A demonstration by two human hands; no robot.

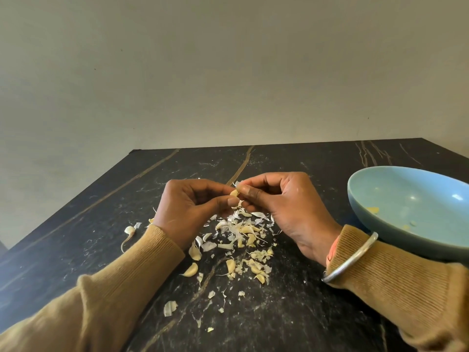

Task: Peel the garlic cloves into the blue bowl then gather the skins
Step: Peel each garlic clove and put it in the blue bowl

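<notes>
Garlic clove (234, 193): pinched between left hand (189, 209) and right hand (276, 207). Strip skin fully, letting it fall onto desk (291, 313), before transfer to blue bowl (396, 196).

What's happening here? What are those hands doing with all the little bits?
A person is peeling garlic. The left hand and right hand both pinch one garlic clove above the dark table. Loose skins and a few more cloves lie scattered underneath. The blue bowl on the right holds only a few small yellowish bits.
</notes>
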